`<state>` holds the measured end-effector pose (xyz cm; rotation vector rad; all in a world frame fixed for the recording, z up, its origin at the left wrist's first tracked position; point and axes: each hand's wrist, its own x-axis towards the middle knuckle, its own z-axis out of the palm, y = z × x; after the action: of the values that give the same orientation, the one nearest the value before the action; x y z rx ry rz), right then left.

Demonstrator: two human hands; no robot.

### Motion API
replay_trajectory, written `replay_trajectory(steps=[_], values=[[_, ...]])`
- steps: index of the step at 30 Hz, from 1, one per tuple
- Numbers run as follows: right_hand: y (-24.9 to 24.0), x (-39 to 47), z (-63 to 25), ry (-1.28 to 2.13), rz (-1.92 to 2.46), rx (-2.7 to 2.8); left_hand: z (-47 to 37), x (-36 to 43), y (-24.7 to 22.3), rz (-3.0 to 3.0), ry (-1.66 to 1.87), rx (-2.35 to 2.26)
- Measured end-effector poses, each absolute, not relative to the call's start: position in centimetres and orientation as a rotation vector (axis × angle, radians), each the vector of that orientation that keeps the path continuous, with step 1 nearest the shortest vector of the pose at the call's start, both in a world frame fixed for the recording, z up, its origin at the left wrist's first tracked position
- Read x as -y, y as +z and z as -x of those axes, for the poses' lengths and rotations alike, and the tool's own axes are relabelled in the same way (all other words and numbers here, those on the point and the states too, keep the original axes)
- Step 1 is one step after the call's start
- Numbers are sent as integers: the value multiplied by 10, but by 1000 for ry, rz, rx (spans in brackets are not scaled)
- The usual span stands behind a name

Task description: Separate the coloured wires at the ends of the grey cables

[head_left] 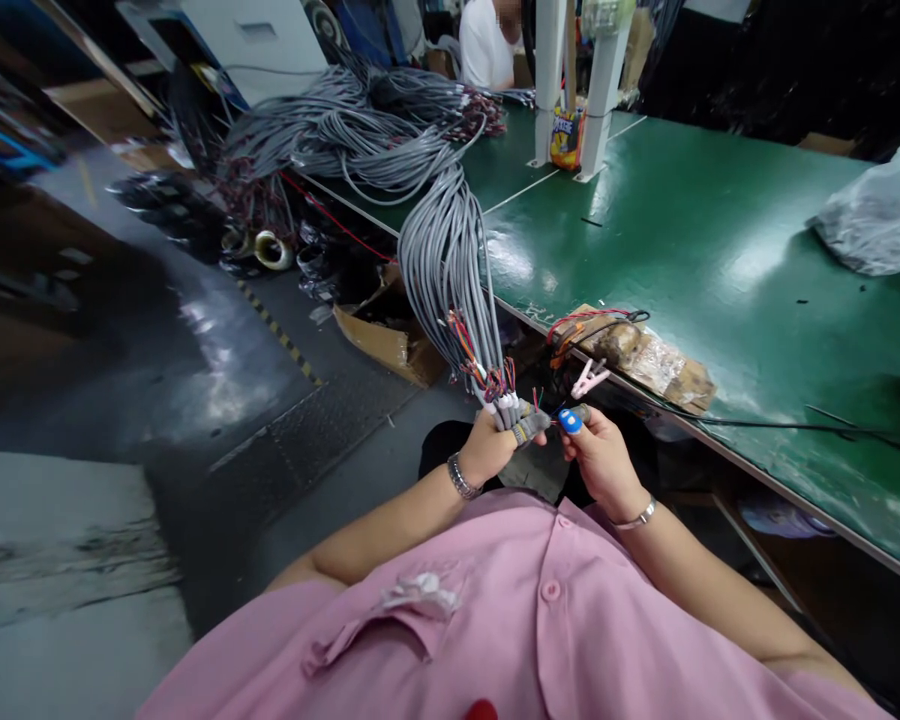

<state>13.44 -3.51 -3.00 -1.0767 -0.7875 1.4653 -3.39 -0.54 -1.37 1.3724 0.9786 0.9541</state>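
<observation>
My left hand (501,443) is closed around the ends of a bundle of grey cables (450,260), its fingers wrapped in greyish covers. Orange, red and dark thin wires (469,350) fan out of the cable ends above that hand. My right hand (598,450) is closed in a pinch just to the right, at the tips of thin wires reaching across from the left hand. A blue cover (569,421) with a white mark sits on its thumb. Exactly how the wires lie between those fingertips is too small to make out.
On the green table (690,220), a wooden block (656,365) wrapped in tape lies at the near edge, with a pink clip (589,379) beside it. More grey cables (345,130) are heaped farther back. A cardboard box (390,330) stands below; a person (486,45) sits beyond.
</observation>
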Motion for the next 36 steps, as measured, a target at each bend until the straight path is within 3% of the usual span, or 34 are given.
replay_trajectory(steps=[11,22,29,36], values=[[-6,23,-133,1360,1196,1117,25,3,-4,-1477,835,-1002],[-11,26,-131,1427,1119,916,23,5,-5,-1511,904,-1040],[-8,27,-127,1437,1095,948,28,2,-2,-1495,767,-948],[-12,26,-125,1420,1158,874,31,6,-9,-1422,890,-1032]])
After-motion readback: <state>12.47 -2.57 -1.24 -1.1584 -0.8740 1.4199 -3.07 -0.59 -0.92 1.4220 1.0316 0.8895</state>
